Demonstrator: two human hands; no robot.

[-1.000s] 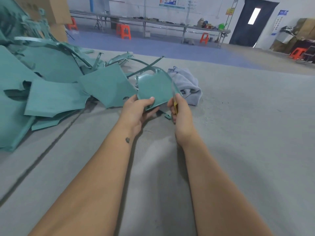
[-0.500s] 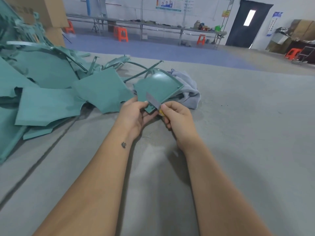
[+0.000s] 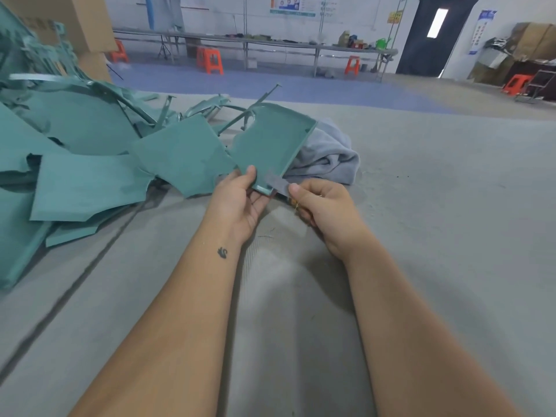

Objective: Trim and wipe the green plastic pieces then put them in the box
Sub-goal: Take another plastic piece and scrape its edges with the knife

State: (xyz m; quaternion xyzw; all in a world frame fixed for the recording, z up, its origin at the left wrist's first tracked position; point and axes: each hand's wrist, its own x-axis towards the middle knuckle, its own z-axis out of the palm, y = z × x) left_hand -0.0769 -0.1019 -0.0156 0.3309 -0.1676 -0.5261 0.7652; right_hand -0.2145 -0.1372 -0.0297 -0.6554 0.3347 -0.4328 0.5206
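Above the grey table [image 3: 421,236], our left hand [image 3: 240,203] pinches a green plastic piece [image 3: 270,149] by its near corner. Our right hand [image 3: 325,209] grips a blade [image 3: 277,184] against that corner, beside the grey cloth [image 3: 328,158]

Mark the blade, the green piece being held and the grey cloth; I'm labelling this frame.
blade [image 3: 276,183], head view, flat middle.
green piece [image 3: 270,145], head view, middle of its face.
grey cloth [image 3: 328,158], head view, folded top.

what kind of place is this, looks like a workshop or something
Most likely a small factory or workshop floor. A heap of green plastic pieces lies on the work surface, long metal benches with orange stools line the back wall, and cardboard boxes are stacked in the corner.
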